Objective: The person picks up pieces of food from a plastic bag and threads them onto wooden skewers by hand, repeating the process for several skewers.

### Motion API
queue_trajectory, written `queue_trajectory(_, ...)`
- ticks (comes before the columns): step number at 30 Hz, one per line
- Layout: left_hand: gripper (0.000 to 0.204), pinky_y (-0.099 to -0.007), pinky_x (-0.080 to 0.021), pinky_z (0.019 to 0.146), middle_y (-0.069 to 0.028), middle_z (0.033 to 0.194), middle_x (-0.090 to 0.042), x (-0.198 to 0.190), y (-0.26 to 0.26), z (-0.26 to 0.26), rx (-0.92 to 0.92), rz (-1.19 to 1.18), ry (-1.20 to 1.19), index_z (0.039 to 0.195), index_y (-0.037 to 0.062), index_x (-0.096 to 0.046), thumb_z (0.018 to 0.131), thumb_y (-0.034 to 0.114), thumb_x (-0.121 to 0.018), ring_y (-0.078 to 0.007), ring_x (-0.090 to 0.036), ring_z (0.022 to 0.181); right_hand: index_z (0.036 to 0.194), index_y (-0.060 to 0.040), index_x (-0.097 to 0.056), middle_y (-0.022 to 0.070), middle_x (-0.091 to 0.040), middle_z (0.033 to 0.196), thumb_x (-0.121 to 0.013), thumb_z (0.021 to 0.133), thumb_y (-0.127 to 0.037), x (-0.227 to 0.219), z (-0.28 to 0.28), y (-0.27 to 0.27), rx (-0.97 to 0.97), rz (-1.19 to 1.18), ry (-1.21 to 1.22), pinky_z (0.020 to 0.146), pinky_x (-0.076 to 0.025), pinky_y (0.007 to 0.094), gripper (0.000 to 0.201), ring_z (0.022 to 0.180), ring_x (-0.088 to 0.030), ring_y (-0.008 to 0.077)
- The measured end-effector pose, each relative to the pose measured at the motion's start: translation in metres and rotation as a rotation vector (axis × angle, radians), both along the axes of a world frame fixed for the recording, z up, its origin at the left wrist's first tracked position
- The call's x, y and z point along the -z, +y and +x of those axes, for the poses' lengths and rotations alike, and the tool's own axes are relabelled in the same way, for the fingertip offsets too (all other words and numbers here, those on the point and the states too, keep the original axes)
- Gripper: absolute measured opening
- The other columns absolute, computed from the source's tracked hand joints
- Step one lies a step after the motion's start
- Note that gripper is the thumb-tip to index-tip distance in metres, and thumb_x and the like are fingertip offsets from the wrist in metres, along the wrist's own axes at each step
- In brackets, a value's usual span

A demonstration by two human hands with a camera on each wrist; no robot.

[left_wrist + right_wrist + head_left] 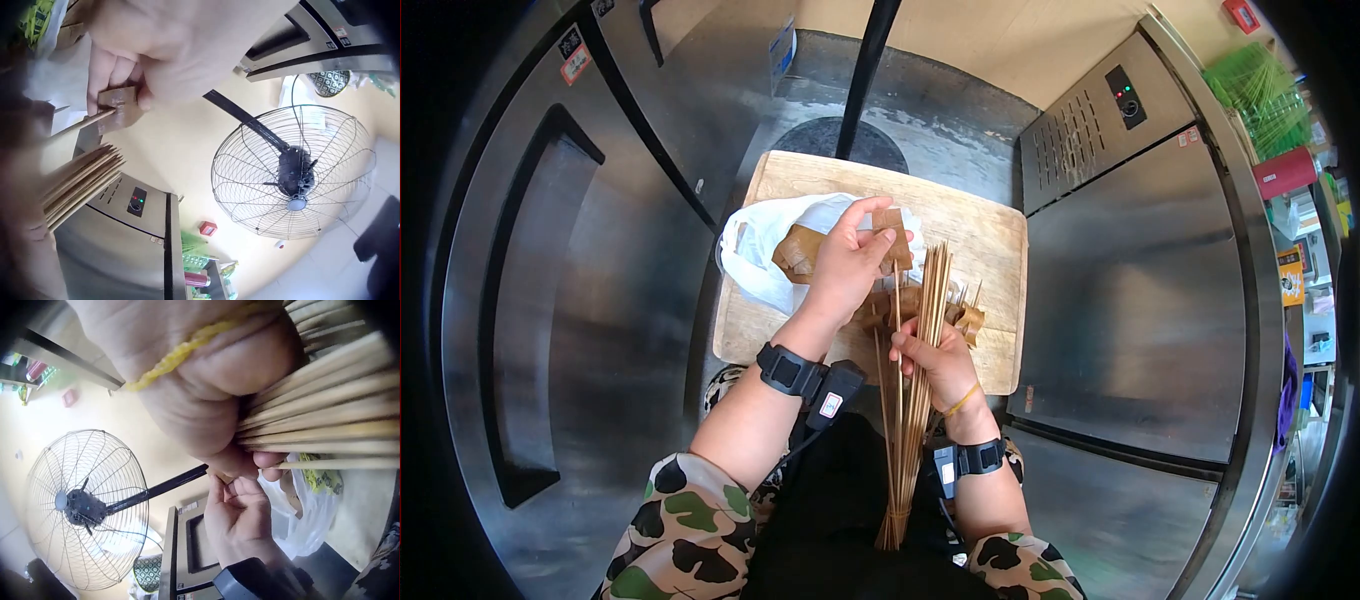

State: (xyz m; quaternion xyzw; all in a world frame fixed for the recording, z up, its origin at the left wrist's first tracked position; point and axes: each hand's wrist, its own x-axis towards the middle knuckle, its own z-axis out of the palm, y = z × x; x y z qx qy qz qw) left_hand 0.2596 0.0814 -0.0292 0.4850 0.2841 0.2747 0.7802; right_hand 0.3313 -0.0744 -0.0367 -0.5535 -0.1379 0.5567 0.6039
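My left hand pinches a flat brown piece, like a sheet of dried tofu, above the cutting board. The right hand grips a thick bundle of bamboo skewers. One single skewer, held by the right thumb and fingers, stands apart from the bundle. In the left wrist view its tip meets the brown piece. Under the left hand, more brown pieces lie in an open white plastic bag. Several brown pieces on skewers lie on the board behind the right hand, partly hidden.
Steel cabinets stand close on both sides, the left one with a long black handle and the right one with a control panel. Behind the board, a fan stands on a black pole with a round base.
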Motion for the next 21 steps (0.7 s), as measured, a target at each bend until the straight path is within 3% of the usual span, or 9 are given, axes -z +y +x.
queue_trajectory(6,0.025,-0.0258,-0.053,0.070,-0.0081,0.095,-0.066,0.0007,0.0026,-0.0008,0.070,0.031,0.055,0.118,0.0064,-0.053,0.093,0.010,-0.049,-0.0146,-0.064,0.086,0.086,-0.0051,-0.056,0.0047,-0.061,0.070,-0.062,0.083,-0.003,-0.0024,0.0004,-0.0013,0.002,0.014,0.020,0.051,-0.041,0.0183,0.008,0.055,-0.052,0.0080)
queue_trajectory(9,0.019,-0.0253,-0.053,0.070,-0.0072,0.094,-0.065,-0.0019,0.0051,-0.0030,0.114,-0.103,0.110,0.107,0.0032,-0.060,0.093,0.013,-0.052,-0.0142,-0.064,0.087,0.087,-0.0053,-0.055,0.0050,-0.061,0.070,-0.063,0.083,-0.003,-0.0037,0.0001,-0.0017,0.006,0.010,0.024,0.052,-0.041,0.0184,0.008,0.056,-0.052,0.0081)
queue_trajectory(21,0.023,-0.0273,-0.053,0.072,-0.0072,0.090,-0.066,-0.0013,0.0015,-0.0089,0.214,-0.167,0.112,0.104,0.0016,-0.062,0.091,0.019,-0.057,-0.0163,-0.064,0.085,0.086,-0.0054,-0.055,0.0052,-0.061,0.070,-0.063,0.082,-0.002,-0.0008,0.0002,-0.0024,0.016,0.028,0.010,0.051,-0.041,0.0185,0.010,0.055,-0.052,0.0082)
